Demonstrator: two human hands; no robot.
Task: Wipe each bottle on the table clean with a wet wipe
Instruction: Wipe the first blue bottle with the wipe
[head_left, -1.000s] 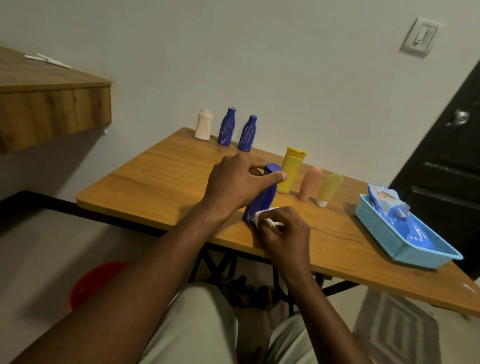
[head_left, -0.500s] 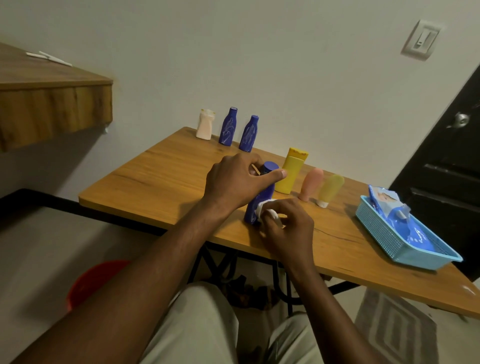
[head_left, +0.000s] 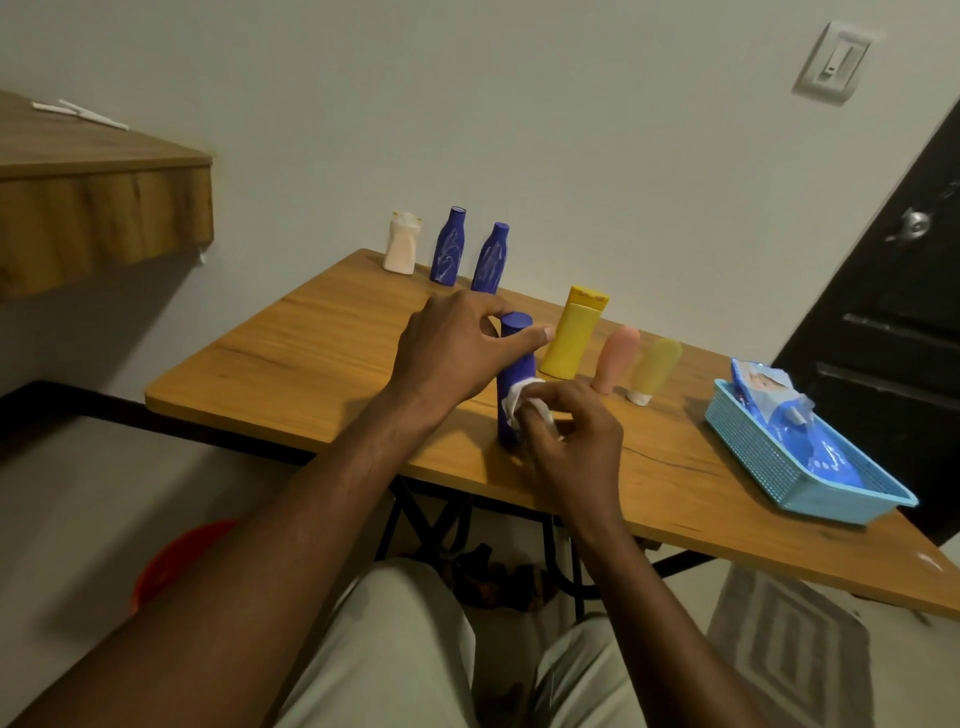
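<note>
Broad wooden desk (head_left: 311, 338) against a pale wall, angled from upper left down toward lower right. Right of it, a black door (head_left: 883, 364). Left of it and higher up, a thick wooden shelf (head_left: 104, 218). On the floor, a patterned grey rug (head_left: 789, 639) below the desk's right end, and something round and red (head_left: 176, 556) below its left end, partly hidden by the left forearm. Near the desk's right end, a light blue basket (head_left: 769, 467) with a blue pack of wipes (head_left: 774, 410) lying in it.

Left hand (head_left: 452, 353) curled round the upper part of the dark blue bottle (head_left: 514, 374), thumb stretched across just under the cap. Right hand (head_left: 576, 447) pinching a crumpled white wet wipe (head_left: 519, 397) against the lower body of the same bottle. Dark blue bottle standing near the desk's front edge, about midway along it.

Just behind and to the right, in a row: a yellow bottle (head_left: 571, 338), a pink bottle (head_left: 615, 358) and a yellow-green tube (head_left: 654, 366) on its white cap. Well apart, at the far corner by the wall: a white bottle (head_left: 401, 244), then a first slim blue bottle (head_left: 448, 247) and a second slim blue bottle (head_left: 491, 258), all upright.

High on the wall, a white light switch (head_left: 834, 62).
</note>
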